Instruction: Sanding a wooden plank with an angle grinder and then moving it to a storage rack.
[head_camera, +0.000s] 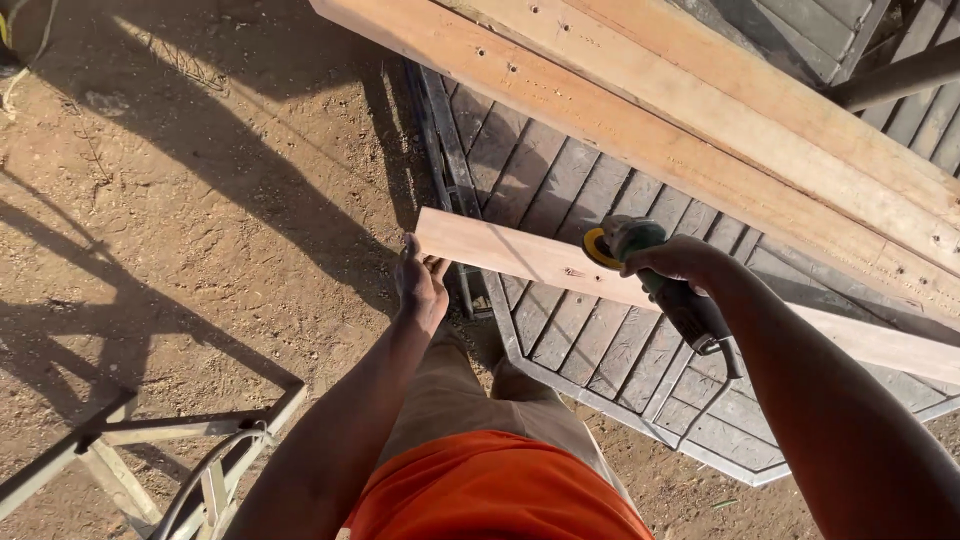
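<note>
while my left hand (420, 283) clamps the near end of a pale wooden plank (520, 258), fingers curled over its edge, my right hand (678, 258) is wrapped tight around the body of a green angle grinder (660, 280), its yellow-rimmed disc resting on the plank's top face. i see the plank lying slantwise across a grey slatted pallet (600, 340) on sandy ground (200, 200), with heavier timber beams (700, 130) stacked just beyond it. the grinder's cord (722, 385) trails down over the pallet. long shadows cross the dirt at left.
</note>
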